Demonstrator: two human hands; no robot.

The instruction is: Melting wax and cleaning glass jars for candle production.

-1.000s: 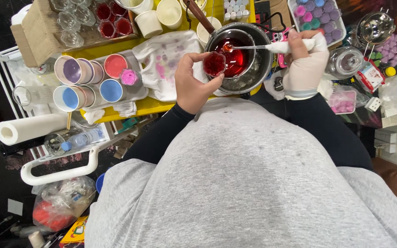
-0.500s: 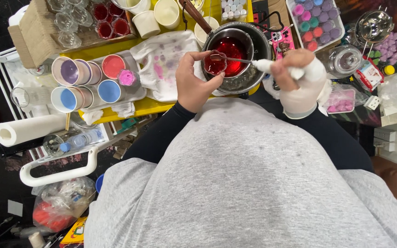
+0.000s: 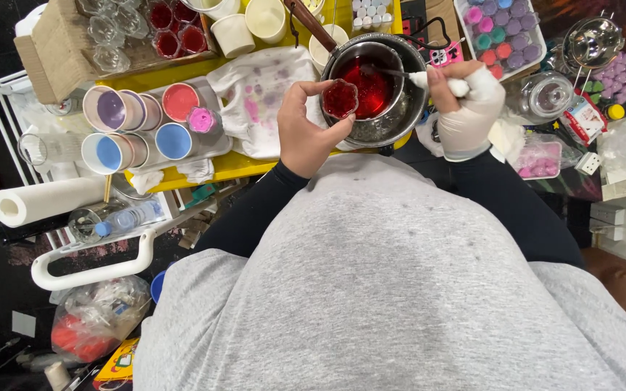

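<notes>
The small glass cup [image 3: 340, 98] is sitting a touch further from the metal pot [image 3: 382, 90] than half a second ago, drawn back toward the person's chest while staying over the pot's near left rim. It is looking scalloped at the edge, clear-walled, and filled close to the brim with deep red liquid. The left hand [image 3: 306, 130] is cradling it, fingers curled around its left side and thumb pressing in from below, closed firmly on the glass. The right hand [image 3: 465, 108], wearing a white glove, has come up from where it was hanging lower beside the pot; it is pinching the white handle of a spoon [image 3: 409, 74], fingers closed tight around it, and the spoon's thin metal stem is now reaching across into the red liquid inside the pot rather than toward the cup. The pot is resting at the edge of the yellow bench [image 3: 233, 165]. Just left of the hands a stained white cloth [image 3: 262, 98] is lying, and beyond it a tray of round colour tubs [image 3: 139, 127] in purple, red, pink and blue.
</notes>
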